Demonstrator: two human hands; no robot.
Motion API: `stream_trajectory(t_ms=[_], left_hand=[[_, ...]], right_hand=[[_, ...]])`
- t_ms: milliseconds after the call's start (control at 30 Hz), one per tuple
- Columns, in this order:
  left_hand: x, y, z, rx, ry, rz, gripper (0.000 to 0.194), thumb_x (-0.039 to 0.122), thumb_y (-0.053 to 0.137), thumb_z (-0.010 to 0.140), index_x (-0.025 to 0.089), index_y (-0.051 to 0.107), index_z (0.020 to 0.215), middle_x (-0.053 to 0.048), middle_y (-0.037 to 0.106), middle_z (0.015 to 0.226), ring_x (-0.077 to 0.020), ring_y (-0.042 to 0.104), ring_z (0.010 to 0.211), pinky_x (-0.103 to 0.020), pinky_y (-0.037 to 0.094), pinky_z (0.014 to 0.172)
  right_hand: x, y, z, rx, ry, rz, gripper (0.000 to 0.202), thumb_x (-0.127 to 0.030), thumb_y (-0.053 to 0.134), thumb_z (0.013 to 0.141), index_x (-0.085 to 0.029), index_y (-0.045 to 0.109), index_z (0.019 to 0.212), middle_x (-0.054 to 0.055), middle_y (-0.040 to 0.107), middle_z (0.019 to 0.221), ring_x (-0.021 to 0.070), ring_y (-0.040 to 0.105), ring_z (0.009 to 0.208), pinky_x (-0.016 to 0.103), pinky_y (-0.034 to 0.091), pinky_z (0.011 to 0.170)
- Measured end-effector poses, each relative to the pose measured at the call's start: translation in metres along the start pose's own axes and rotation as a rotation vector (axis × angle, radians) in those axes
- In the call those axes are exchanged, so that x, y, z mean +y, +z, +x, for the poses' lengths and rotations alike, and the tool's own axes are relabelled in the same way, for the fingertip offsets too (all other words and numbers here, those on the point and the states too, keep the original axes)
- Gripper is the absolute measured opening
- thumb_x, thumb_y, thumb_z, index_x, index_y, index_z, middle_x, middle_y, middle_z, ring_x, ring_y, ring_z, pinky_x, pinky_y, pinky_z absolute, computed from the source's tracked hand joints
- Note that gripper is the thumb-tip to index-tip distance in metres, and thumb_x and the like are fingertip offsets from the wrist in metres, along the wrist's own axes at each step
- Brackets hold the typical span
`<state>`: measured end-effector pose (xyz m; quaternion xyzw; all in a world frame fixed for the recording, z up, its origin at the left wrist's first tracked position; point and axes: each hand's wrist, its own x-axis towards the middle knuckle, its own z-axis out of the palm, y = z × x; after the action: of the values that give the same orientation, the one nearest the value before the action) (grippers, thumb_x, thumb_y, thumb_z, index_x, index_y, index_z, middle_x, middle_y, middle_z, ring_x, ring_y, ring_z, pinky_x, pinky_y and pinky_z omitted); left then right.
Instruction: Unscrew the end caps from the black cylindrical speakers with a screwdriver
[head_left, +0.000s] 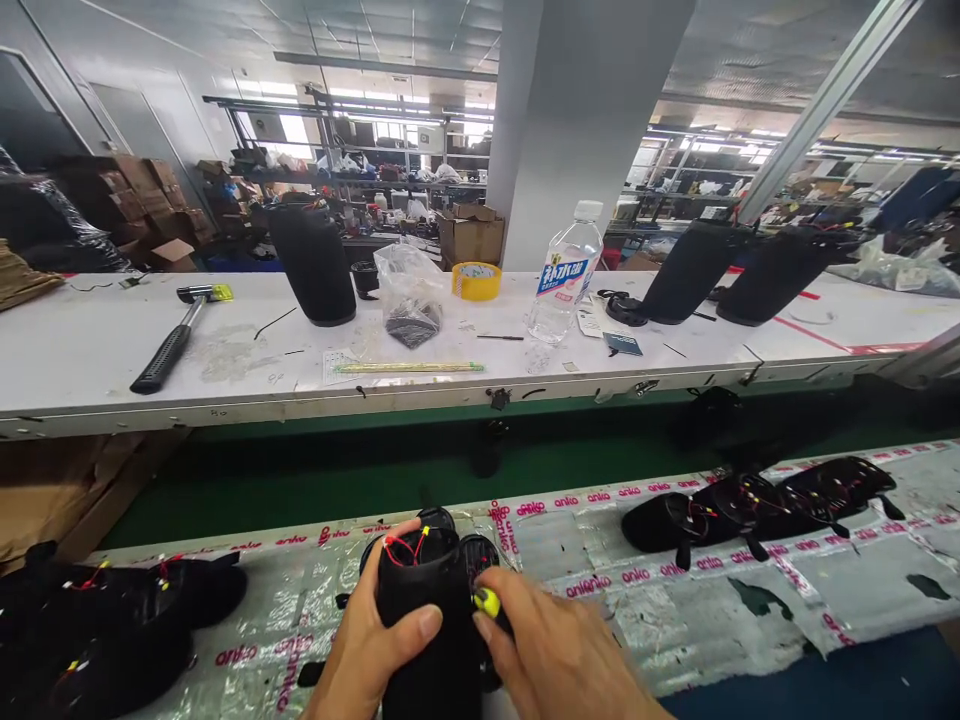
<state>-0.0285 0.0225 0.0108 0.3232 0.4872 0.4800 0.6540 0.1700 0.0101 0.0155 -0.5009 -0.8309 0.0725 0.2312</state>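
Two bare hands work close together over a plastic-covered surface (675,640) printed with pink "anko" lettering. The left hand (364,635) grasps a black shell (435,685) from its left side, thumb laid across the near face and fingers wrapped around the far side toward the rim. Red and yellow wires (405,548) show at the shell's upper end, beside the left index fingertip. The right hand (562,640) pinches a small yellow-and-black piece (487,601) between thumb and fingers; what it belongs to is hidden by the grip.

Most telling is how the pair line up: the shell lies directly to the left of the right hand, its long axis running from the wearer's side away toward the white tabletop (67,340), wired end farthest off. The pinched piece sits at the shell's right flank, below the rim, just beside a dark rounded part (478,555); whether it touches either cannot be told. Of the two, the left hand is nearer the wires, the right hand nearer that dark part.

More black shells lie in a row (757,505) to the right and in a cluster (180,590) to the left. Across the gap, the tabletop carries a hammer (166,355), yellow tape (477,282) and a clear bottle (568,270).
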Motion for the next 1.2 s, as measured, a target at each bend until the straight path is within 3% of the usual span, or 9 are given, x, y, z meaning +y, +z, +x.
stream_trajectory(t_ms=[133, 333, 667, 933, 1200], left_hand=[[0.002, 0.003, 0.000, 0.088, 0.066, 0.087, 0.095, 0.053, 0.090, 0.058, 0.024, 0.050, 0.140, -0.011, 0.077, 0.121, -0.0374, 0.074, 0.108, -0.043, 0.056, 0.095], [0.001, 0.004, -0.001, 0.201, 0.118, 0.198, 0.095, 0.053, 0.090, 0.056, 0.025, 0.053, 0.138, -0.009, 0.078, 0.119, -0.0368, 0.073, 0.111, -0.042, 0.054, 0.101], [0.003, 0.002, 0.000, 0.194, 0.114, 0.278, 0.097, 0.056, 0.086, 0.060, 0.026, 0.046, 0.143, -0.009, 0.076, 0.120, -0.0358, 0.072, 0.104, -0.046, 0.050, 0.100], [0.003, 0.007, 0.000, 0.253, 0.158, 0.360, 0.090, 0.054, 0.084, 0.060, 0.025, 0.051, 0.138, -0.007, 0.076, 0.119, -0.0341, 0.069, 0.110, -0.045, 0.051, 0.102], [0.000, 0.007, 0.000, 0.313, 0.204, 0.494, 0.085, 0.041, 0.080, 0.061, 0.025, 0.051, 0.140, -0.010, 0.073, 0.123, -0.0389, 0.068, 0.114, -0.054, 0.049, 0.104]], right_hand=[[-0.008, 0.007, 0.005, 0.016, -0.078, -0.148, 0.013, -0.023, 0.047, 0.101, -0.027, 0.043, 0.112, -0.008, 0.072, 0.080, 0.0187, 0.070, 0.051, 0.034, 0.042, 0.044], [-0.014, 0.010, 0.008, -0.004, -0.104, -0.178, 0.014, -0.023, 0.053, 0.099, -0.027, 0.043, 0.109, -0.008, 0.069, 0.076, 0.0182, 0.069, 0.050, 0.034, 0.040, 0.041], [-0.018, 0.017, 0.005, 0.023, -0.030, -0.124, 0.012, -0.022, 0.046, 0.101, -0.026, 0.046, 0.113, -0.007, 0.075, 0.085, 0.0172, 0.073, 0.054, 0.032, 0.045, 0.044], [-0.017, 0.016, 0.003, -0.034, -0.010, -0.135, 0.026, -0.016, 0.058, 0.090, -0.027, 0.047, 0.112, -0.007, 0.075, 0.086, 0.0184, 0.074, 0.055, 0.032, 0.045, 0.044], [-0.017, 0.019, 0.001, 0.019, -0.038, -0.202, 0.006, -0.025, 0.046, 0.105, -0.023, 0.047, 0.111, -0.005, 0.070, 0.075, 0.0170, 0.068, 0.045, 0.031, 0.035, 0.038]])
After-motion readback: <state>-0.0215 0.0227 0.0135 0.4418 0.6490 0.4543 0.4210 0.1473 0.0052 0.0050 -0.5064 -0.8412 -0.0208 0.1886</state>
